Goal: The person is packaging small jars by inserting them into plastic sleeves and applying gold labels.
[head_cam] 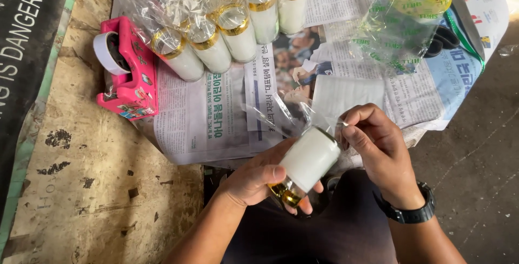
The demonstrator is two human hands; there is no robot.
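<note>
My left hand (pixel 254 180) grips a white jar (pixel 307 161); right hand (pixel 373 145) pinches its clear wrap (pixel 281 115). Six wrapped jars (pixel 216 42) lie at eleven o'clock.

Informal packing station on the floor of a workshop or small trade premises. Bare grey concrete floor (pixel 476 161) lies right of the spread newspaper sheets (pixel 216 118); worn chipboard panel (pixel 97 177) lies left. On the newspaper: cellophane-wrapped white gold-capped jars (pixel 216 42). At its left edge: pink plastic tape dispenser (pixel 127 75).
</note>
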